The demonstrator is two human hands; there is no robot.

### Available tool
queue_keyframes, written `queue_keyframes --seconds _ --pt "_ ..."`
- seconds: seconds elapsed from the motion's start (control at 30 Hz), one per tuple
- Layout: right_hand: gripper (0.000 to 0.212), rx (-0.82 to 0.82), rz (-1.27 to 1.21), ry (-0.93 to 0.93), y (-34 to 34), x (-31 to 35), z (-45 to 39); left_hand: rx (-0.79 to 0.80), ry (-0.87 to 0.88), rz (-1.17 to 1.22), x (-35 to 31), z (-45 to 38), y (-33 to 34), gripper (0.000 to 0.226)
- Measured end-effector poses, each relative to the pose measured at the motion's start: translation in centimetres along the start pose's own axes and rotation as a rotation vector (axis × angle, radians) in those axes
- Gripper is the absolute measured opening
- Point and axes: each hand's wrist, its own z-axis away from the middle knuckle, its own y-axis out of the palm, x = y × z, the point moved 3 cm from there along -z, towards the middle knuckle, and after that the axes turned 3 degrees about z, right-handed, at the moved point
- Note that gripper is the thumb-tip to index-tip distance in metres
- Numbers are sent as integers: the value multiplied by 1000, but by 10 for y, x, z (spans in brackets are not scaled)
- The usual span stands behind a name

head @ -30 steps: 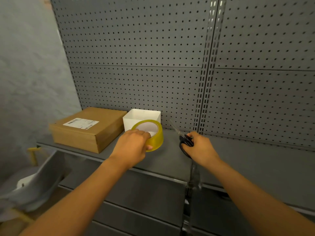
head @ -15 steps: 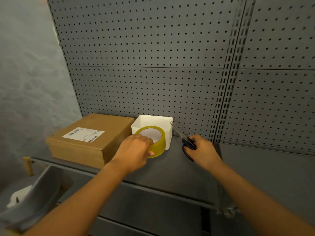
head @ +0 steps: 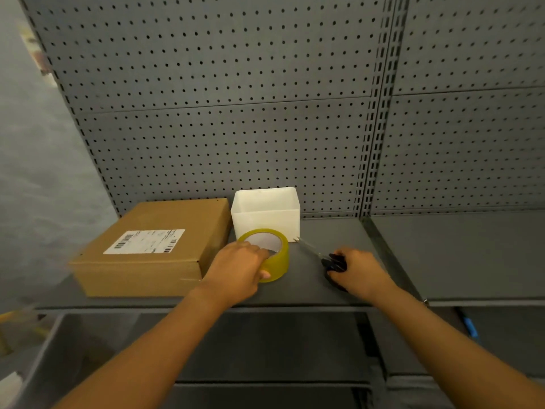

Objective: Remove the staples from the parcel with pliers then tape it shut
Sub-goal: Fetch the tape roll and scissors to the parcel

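The person is standing in front of a grey shelf (head: 309, 290) with a grey board full of holes (head: 221, 113) behind it. The left hand (head: 236, 273) is gripping a roll of yellow tape (head: 272, 255): the fingers are curling over the top rim into the hole of the roll, and the thumb is pressing on its outer side. The roll is lying flat on the shelf, just in front of a white box (head: 265, 211) that is open at the top.

The right hand (head: 358, 271) is holding the black handles of scissors (head: 326, 258), with the fingers closing around them. The metal blades are pointing toward the lower right corner of the white box, and the tip is very near to it; I cannot tell if they are touching.

The brown parcel (head: 153, 246) is resting on the shelf to the left of the tape, close beside the white box. It is lying flat, and a white label (head: 144, 242) with barcodes is sitting on its top.
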Motion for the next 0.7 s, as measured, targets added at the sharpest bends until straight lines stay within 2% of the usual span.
queue_keyframes --seconds 0.23,0.7 --pt "31 58 115 86 22 17 5 56 29 22 8 7 10 39" --pt "34 57 307 33 33 23 -11 135 -32 61 16 -3 29 29"
